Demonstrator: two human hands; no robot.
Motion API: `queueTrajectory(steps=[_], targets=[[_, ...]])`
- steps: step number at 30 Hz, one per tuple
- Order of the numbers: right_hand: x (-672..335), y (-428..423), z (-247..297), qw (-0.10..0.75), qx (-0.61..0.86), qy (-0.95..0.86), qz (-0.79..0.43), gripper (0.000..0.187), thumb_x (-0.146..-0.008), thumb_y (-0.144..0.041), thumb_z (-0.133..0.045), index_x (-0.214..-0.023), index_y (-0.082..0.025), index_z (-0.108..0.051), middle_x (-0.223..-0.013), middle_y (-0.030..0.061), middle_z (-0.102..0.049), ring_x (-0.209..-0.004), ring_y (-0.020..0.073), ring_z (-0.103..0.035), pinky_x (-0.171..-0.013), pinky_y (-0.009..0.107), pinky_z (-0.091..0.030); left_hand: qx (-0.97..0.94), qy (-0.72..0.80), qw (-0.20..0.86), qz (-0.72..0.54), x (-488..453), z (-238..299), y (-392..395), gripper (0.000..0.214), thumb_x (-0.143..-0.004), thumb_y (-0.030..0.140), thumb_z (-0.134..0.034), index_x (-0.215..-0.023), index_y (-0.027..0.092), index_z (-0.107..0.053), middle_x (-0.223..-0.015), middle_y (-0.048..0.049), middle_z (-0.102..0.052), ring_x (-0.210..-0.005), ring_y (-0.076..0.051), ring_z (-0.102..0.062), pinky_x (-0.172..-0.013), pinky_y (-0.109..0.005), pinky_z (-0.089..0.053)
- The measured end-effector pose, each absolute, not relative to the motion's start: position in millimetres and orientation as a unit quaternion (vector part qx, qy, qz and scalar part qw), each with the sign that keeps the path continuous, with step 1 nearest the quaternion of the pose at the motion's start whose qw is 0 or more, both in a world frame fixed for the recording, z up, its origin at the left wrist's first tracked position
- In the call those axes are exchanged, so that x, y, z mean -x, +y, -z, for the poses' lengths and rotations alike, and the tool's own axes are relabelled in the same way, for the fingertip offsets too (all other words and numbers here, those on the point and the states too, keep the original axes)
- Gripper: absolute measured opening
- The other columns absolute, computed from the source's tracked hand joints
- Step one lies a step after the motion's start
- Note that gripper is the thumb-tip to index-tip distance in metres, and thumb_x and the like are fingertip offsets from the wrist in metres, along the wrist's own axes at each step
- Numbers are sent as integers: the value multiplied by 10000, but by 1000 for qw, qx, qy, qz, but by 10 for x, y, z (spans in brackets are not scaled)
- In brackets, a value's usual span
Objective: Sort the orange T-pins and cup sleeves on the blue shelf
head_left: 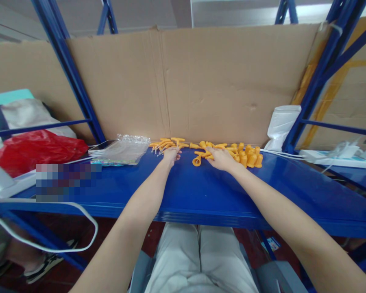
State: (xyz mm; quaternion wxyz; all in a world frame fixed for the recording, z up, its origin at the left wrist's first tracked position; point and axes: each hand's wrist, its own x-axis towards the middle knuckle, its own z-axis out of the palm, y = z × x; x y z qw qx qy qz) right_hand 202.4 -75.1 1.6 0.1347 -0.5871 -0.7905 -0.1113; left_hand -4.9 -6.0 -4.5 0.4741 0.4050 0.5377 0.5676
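Several small orange plastic parts (219,149) lie in a row along the back of a blue metal shelf (201,191), against a cardboard wall. My left hand (171,154) reaches to the left group of orange T-shaped parts (167,143), its fingers curled at them. My right hand (221,158) rests palm down at the middle of the row, fingers touching an orange part (197,159) that lies a little forward of the rest. Orange cone-shaped parts (251,156) stand at the right end.
Clear plastic bags (122,148) lie to the left of the parts. A red bag (33,150) and white cable (42,228) are farther left. A white pouch (282,126) leans on a blue upright (314,89); a white power strip (332,156) lies on the right.
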Motion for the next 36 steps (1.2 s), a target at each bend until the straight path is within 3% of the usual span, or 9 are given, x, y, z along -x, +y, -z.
queueTrajectory(steps=[6, 12, 18, 25, 31, 36], targets=[[-2023, -722, 9, 125, 573, -802, 113, 511, -948, -229, -474, -1450, -145, -518, -1456, 151, -588, -1332, 309, -565, -1126, 482, -418, -379, 574, 473, -551, 169, 88, 27, 195, -864, 23, -584, -744, 164, -524, -511, 47, -526, -354, -49, -413, -409, -162, -323], [-2028, -695, 41, 121, 565, -808, 120, 492, -937, -233, -510, -1421, -160, -554, -1422, 146, -618, -1307, 310, -586, -1105, 477, -441, -368, 580, 486, -541, 191, 108, 66, 106, -918, 77, -528, -876, 156, -585, -513, 26, -548, -369, -87, -451, -436, -189, -373], [-2012, -716, 40, 118, 565, -809, 114, 478, -934, -216, -511, -1405, -162, -577, -1426, 135, -617, -1317, 301, -579, -1119, 497, -431, -356, 570, 498, -547, 193, 99, 73, 204, -942, 17, -438, -944, 145, -597, -555, 6, -596, -386, -82, -482, -444, -175, -385], [-1999, -719, 46, 122, 560, -813, 100, 493, -930, -214, -526, -1418, -172, -579, -1470, 145, -574, -1357, 314, -542, -1131, 533, -410, -347, 552, 502, -568, 191, 114, 100, 231, -924, 19, -469, -1078, 145, -587, -612, 11, -608, -419, -92, -533, -488, -195, -441], [-1992, -729, 41, 123, 559, -815, 90, 487, -929, -216, -540, -1412, -179, -585, -1462, 155, -580, -1357, 323, -541, -1120, 563, -410, -365, 541, 511, -560, 177, 128, 98, 174, -949, 79, -451, -976, 166, -600, -680, 5, -599, -451, -98, -567, -526, -213, -466], [-1994, -726, 40, 117, 566, -811, 91, 485, -931, -222, -545, -1414, -197, -582, -1419, 136, -623, -1335, 314, -563, -1120, 539, -413, -378, 568, 511, -523, 163, 76, 49, 231, -967, 113, -389, -972, 155, -616, -599, -9, -596, -434, -125, -554, -512, -233, -459]])
